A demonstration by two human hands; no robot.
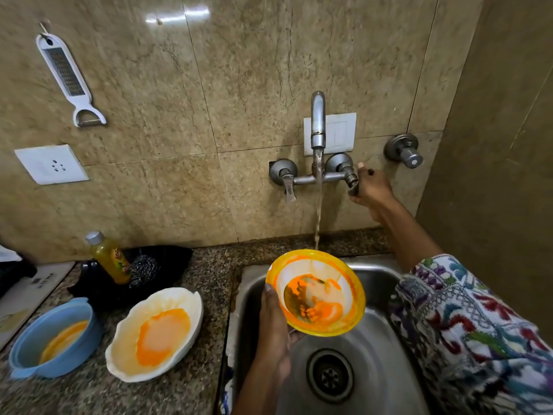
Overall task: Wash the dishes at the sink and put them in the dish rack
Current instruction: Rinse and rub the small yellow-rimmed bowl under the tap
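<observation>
Head view, sink station. Item: yellow bowl (316, 293), white inside with orange residue, held tilted over the steel sink (368, 348) under the running water stream (318, 211); the stream lands at its far rim. Left hand (273, 322): grips the bowl at its near-left edge, thumb on the rim, fingers curled beneath. Right hand (371, 190): raised to the wall, fingers closed round the right tap handle (353, 187) of the wall-mounted faucet (317, 127); patterned sleeve (466, 322) on that arm crosses above the sink's right side. Left tap handle (289, 190): hangs down, untouched. Sink drain (330, 375): open strainer, near the bottom centre of the basin. Granite counter (206, 271), left of sink: white bowl (155, 333) with orange residue, just beside the sink edge; blue bowl (51, 339) with orange residue, farther left, apart from the white one. Behind these: yellow bottle (109, 257) with grey cap, upright and leaning, beside a steel scrubber (143, 269) in a black holder (167, 259). Wall: white grater-peeler (67, 76) hanging from a hook; white socket plate (52, 164); white switch plate (339, 133) behind the spout; separate round valve (404, 149) to the right.
</observation>
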